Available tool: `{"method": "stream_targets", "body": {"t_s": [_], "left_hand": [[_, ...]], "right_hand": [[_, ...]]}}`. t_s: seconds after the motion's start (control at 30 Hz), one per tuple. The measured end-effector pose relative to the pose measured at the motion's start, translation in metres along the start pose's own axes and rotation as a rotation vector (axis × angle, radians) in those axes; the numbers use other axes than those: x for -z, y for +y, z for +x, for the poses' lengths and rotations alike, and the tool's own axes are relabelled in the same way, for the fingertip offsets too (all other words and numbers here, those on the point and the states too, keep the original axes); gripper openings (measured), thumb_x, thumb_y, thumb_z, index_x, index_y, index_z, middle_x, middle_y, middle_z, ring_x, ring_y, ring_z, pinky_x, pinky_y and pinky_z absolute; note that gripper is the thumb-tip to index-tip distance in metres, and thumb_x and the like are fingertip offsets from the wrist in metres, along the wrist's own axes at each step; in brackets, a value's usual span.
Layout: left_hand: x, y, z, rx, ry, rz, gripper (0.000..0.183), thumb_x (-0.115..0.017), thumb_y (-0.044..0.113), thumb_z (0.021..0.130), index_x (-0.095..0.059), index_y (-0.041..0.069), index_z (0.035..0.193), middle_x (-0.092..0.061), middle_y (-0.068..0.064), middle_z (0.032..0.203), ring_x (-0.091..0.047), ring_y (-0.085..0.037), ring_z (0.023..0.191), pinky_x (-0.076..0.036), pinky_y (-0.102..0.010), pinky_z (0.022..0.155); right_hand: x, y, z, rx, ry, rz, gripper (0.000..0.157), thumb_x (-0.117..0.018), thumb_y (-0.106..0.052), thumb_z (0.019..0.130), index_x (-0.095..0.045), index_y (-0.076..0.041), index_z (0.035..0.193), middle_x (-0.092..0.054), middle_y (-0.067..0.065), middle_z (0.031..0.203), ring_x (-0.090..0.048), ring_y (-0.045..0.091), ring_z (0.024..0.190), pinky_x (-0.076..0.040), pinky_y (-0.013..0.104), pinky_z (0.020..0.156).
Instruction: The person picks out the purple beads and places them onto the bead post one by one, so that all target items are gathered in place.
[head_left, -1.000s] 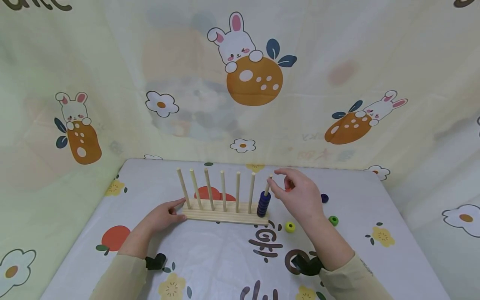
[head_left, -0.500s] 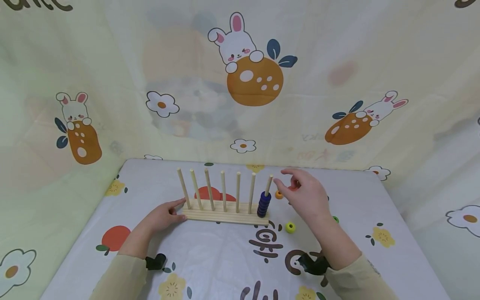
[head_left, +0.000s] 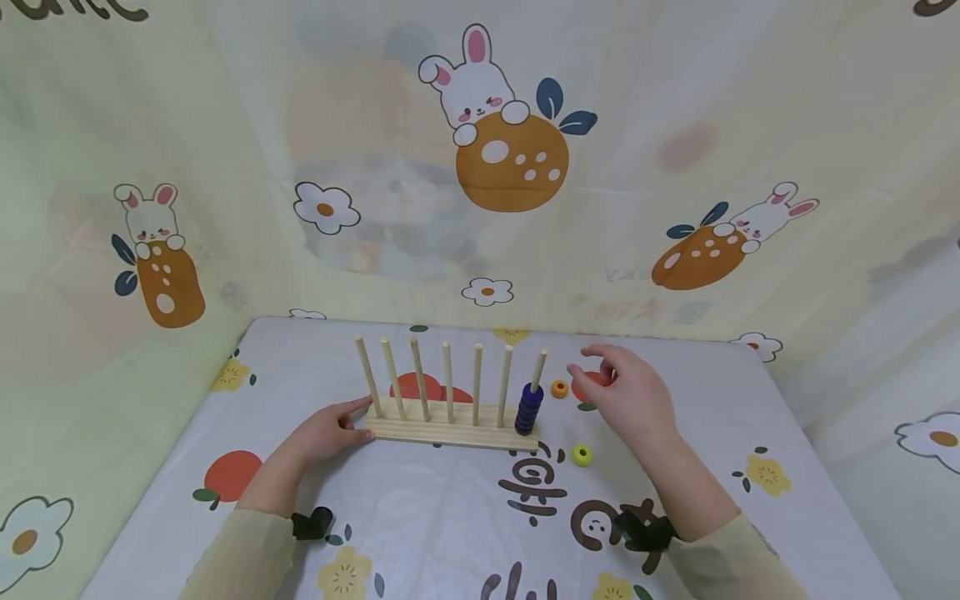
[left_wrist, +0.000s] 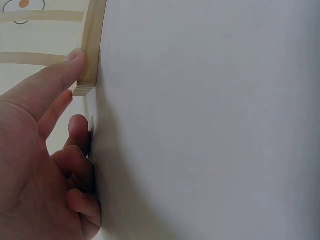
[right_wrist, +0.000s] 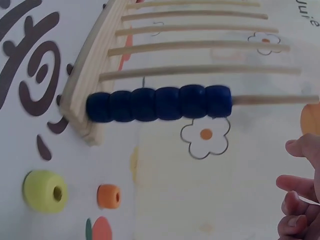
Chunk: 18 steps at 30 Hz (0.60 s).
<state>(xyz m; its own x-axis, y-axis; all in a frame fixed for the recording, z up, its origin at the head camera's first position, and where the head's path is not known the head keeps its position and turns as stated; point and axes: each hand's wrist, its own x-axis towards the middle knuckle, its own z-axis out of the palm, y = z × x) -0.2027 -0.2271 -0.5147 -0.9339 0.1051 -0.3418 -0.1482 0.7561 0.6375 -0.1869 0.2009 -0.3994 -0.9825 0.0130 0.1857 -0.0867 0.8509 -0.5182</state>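
Note:
A wooden peg stand (head_left: 450, 431) with a row of upright pegs sits on the table. Several dark blue beads (head_left: 528, 410) are stacked on its rightmost peg, whose bare tip (right_wrist: 275, 99) sticks out above them. My left hand (head_left: 327, 435) pinches the left end of the stand's base, thumb (left_wrist: 75, 62) on the near side and index finger behind. To the right of the blue stack, my right hand (head_left: 630, 396) hovers with thumb and fingers apart, holding nothing. An orange bead (head_left: 559, 389) and a yellow-green bead (head_left: 581, 455) lie between that hand and the stand.
A white printed cloth (head_left: 450, 517) covers the table, with a patterned curtain (head_left: 375, 125) rising behind and at the sides. Black straps (head_left: 645, 531) circle the wrists. My right hand and forearm cover part of the table's right side.
My right hand has drawn back rightward from the rightmost peg's tip, uncovering the orange bead. The blue and green beads at right have become hidden behind that arm. The left hand stays put.

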Motion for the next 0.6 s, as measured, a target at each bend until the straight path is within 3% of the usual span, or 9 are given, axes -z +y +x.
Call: {"method": "stream_targets", "body": {"t_s": [0.23,0.6], "left_hand": [[0.0,0.0,0.0,0.0,0.003,0.007,0.068,-0.075,0.031,0.089,-0.046,0.02,0.15,-0.051,-0.007,0.084,-0.047,-0.02,0.08,-0.037,-0.035,0.071],[0.0,0.0,0.0,0.003,0.006,0.002,0.069,-0.076,0.032,0.088,-0.046,0.022,0.15,-0.05,-0.007,0.085,-0.047,-0.02,0.08,-0.038,-0.036,0.071]], "right_hand": [[-0.001,0.018,0.0,-0.039,-0.039,-0.027,0.046,-0.066,-0.046,0.092,-0.065,-0.014,0.126,-0.057,0.005,0.085,-0.05,0.023,0.074,-0.041,0.033,0.06],[-0.004,0.052,0.002,-0.052,-0.054,-0.079,0.042,-0.067,-0.039,0.092,-0.065,-0.011,0.124,-0.054,0.005,0.079,-0.046,0.022,0.069,-0.037,0.033,0.056]]}}
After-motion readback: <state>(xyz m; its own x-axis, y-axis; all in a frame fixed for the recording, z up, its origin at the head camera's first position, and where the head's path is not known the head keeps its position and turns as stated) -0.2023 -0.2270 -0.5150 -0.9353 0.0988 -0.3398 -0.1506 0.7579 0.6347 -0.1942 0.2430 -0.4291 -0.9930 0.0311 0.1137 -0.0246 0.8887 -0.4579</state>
